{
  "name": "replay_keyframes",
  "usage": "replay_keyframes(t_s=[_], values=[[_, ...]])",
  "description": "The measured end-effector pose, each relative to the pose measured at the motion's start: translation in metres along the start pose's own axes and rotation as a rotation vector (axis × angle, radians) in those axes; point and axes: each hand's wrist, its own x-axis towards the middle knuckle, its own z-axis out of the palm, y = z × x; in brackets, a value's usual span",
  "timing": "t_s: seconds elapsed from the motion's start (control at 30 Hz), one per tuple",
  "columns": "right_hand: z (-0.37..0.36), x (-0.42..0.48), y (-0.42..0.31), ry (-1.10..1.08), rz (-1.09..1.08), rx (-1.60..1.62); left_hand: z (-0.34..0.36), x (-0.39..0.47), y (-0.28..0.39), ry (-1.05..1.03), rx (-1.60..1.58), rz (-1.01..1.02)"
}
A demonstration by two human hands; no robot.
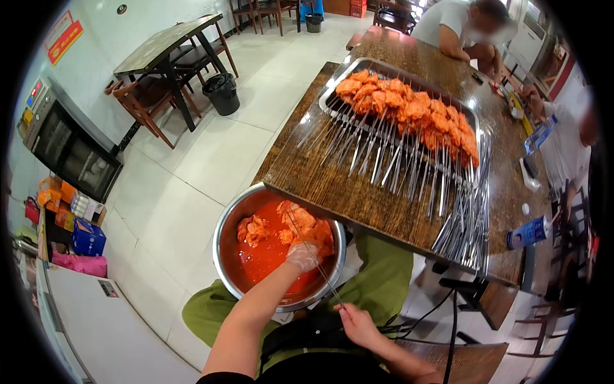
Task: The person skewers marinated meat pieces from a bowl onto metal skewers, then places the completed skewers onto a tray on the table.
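A steel basin (221,276) of red marinade (261,259) with pieces of marinated meat (253,230) stands between my knees. My left hand (307,252), in a clear plastic glove, is in the basin on a lump of meat. My right hand (357,324), ungloved, pinches the lower end of a thin metal skewer (327,282), which slants up over the basin to the meat. On the wooden table (307,185), a steel tray (331,93) bears many skewers loaded with red meat (412,110), handles towards me. A pile of bare metal skewers (463,230) lies to their right.
The table edge overhangs the basin's upper right rim. A blue can (527,233) and a plastic bottle (540,134) are on the table's right. One person (446,29) leans at the far end, another (566,139) sits at the right. Black cables (424,312) hang beside my right arm.
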Motion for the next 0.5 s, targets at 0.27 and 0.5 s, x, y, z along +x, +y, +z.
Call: replay_keyframes(t_s=[0.27,0.5], values=[[-0.007,0.003,0.01,-0.007,0.084,0.032,0.012,0.018,0.004,-0.329,0.007,-0.146],[-0.003,0.006,0.016,-0.013,0.02,0.023,0.018,-0.019,-0.015,-0.326,0.136,-0.229]])
